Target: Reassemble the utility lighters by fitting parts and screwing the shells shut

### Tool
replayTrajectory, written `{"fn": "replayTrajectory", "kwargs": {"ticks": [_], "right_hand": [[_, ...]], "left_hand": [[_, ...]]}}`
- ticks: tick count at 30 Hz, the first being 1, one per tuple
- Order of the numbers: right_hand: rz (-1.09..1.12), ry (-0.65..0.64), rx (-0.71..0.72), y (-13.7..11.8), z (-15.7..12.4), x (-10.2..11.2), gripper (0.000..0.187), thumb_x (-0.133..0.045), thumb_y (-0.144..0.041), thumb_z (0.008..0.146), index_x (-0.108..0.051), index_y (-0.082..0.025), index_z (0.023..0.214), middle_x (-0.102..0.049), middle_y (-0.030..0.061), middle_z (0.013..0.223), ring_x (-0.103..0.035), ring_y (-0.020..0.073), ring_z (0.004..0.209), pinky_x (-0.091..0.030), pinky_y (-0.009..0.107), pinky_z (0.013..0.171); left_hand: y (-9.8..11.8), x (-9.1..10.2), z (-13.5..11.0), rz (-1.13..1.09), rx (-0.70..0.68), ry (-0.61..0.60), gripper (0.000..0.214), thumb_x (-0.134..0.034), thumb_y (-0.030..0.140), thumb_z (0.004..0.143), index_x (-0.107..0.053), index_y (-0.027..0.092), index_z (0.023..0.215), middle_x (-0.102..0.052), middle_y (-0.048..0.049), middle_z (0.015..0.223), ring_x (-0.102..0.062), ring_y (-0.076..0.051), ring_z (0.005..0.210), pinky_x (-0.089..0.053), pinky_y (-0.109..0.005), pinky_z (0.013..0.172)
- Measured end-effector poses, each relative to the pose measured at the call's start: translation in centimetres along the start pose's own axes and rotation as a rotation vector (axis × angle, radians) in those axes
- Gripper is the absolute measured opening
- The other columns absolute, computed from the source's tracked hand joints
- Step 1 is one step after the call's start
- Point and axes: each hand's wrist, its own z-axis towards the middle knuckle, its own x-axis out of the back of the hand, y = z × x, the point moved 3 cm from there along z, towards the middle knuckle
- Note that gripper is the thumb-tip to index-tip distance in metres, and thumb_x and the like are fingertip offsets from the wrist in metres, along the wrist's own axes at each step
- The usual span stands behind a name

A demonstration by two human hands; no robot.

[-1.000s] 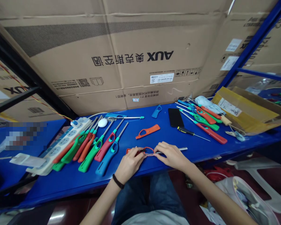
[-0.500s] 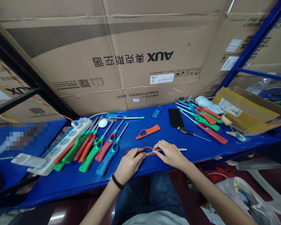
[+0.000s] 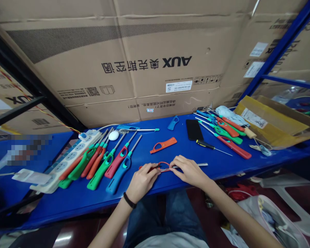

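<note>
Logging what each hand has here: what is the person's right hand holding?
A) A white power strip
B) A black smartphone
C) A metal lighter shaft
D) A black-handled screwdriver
C: the right hand grips the metal lighter shaft, whose end sticks out past the fingers, while the black-handled screwdriver lies apart on the blue table.

Lighters (image 3: 119, 177) lie on a bench (image 3: 74, 203) before stacked cartons (image 3: 144, 44).
</note>
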Motion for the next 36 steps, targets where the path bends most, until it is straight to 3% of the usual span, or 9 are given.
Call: {"fn": "replayTrajectory", "kwargs": {"ticks": [4,8,19,36], "right_hand": [[-0.031,0.002,-0.029,-0.1,0.3,0.2,0.011,-0.050,-0.026,0.092,-0.060,-0.023,0.090,-0.061,0.0023,0.091,-0.057,0.0172,0.088,-0.044,0.027,0.067],[-0.039,0.043,0.011,-0.3,0.5,0.4,0.010,-0.053,-0.023,0.091,-0.063,-0.023,0.091,-0.061,0.0019,0.089,-0.057,0.0164,0.084,-0.043,0.031,0.078],[-0.018,0.074,0.088,-0.6,0.3,-0.3,0.012,-0.056,-0.023,0.090,-0.064,-0.024,0.099,-0.061,0.0027,0.092,-0.055,0.0168,0.088,-0.039,0.033,0.083],[-0.100,0.163,0.167,-0.3,0.1,-0.7,0.013,-0.055,-0.023,0.091,-0.068,-0.024,0.094,-0.061,0.0038,0.088,-0.056,0.0172,0.087,-0.039,0.034,0.084]], "left_hand": [[-0.1,0.3,0.0,-0.080,0.001,0.037,0.016,-0.051,0.023,0.092,-0.066,0.022,0.096,-0.068,-0.0046,0.103,-0.065,-0.016,0.093,-0.056,-0.029,0.082],[0.0,0.6,0.1,-0.121,0.032,0.029,0.016,-0.052,0.023,0.091,-0.067,0.023,0.096,-0.069,-0.0037,0.102,-0.066,-0.016,0.092,-0.056,-0.028,0.079],[0.2,0.6,0.3,-0.132,0.079,0.004,0.011,-0.053,0.021,0.090,-0.064,0.022,0.090,-0.069,-0.0029,0.100,-0.064,-0.015,0.094,-0.055,-0.026,0.079],[0.3,0.7,0.4,-0.085,0.058,0.001,0.016,-0.050,0.024,0.092,-0.066,0.023,0.092,-0.069,-0.0036,0.101,-0.064,-0.015,0.091,-0.055,-0.025,0.075]]}}
